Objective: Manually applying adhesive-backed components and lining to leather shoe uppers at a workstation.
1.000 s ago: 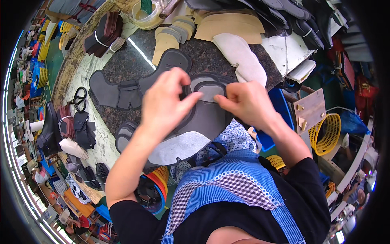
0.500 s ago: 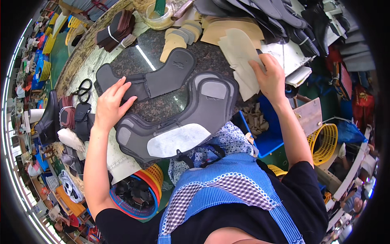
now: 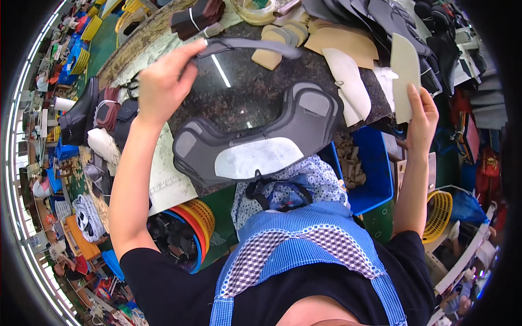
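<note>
Dark grey panel in left hand, pale piece in right hand

Gripping the dark grey panel in the left hand, closed on it, above the far side of the dark speckled worktop. Seen nearly edge-on, slightly blurred, reaching rightward from the grip; cannot tell its extent behind the hand. Pinching the pale piece near its lower end in the right hand, upright, out to the right of the worktop's speckled part. On the worktop, just before the apron, a stack of curved dark grey panels with a white patch across the middle and light grey patches near both ends. To the stack's upper right, a second pale piece, just beside tan pieces. Lower right, a blue bin with brown pieces inside.
</note>
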Demonstrator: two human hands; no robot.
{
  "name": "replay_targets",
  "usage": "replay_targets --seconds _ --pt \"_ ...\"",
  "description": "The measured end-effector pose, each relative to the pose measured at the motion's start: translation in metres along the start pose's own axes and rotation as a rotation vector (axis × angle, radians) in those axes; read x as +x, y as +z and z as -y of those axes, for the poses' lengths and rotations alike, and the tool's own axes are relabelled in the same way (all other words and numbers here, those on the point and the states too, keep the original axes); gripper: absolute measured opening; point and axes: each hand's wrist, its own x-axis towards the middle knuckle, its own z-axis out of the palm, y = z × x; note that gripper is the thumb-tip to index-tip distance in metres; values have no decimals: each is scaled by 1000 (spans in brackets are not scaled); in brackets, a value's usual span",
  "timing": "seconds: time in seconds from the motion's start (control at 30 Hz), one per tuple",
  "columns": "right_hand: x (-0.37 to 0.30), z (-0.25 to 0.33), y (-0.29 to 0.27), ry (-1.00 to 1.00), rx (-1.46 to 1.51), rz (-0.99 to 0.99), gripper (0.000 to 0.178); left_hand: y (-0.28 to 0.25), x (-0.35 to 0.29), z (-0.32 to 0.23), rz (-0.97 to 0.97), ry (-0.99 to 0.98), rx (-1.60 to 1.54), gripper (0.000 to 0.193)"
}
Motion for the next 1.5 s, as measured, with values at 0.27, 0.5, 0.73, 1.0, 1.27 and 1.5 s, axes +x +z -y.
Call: replay_targets --seconds 0.27,0.5,0.73,1.0,1.27,1.5 --pt "-18 29 4 48 183 -12 20 18 -97 -164 376 96 216 57" --pt "-100 79 85 -282 -160 955 13 -16 -45 -180 85 -949 -1344 41" --pt "-83 95 117 431 263 975 22 -5 -50 -182 139 -937 -1427 18" --pt "-68 116 116 342 63 1141 16 -4 -44 -176 248 -854 -1370 19" --pt "-68 117 114 613 145 1510 18 -9 -30 -175 491 -797 -1790 24" --pt "-97 72 110 644 664 1270 19 -8 -15 -164 12 299 -567 37"
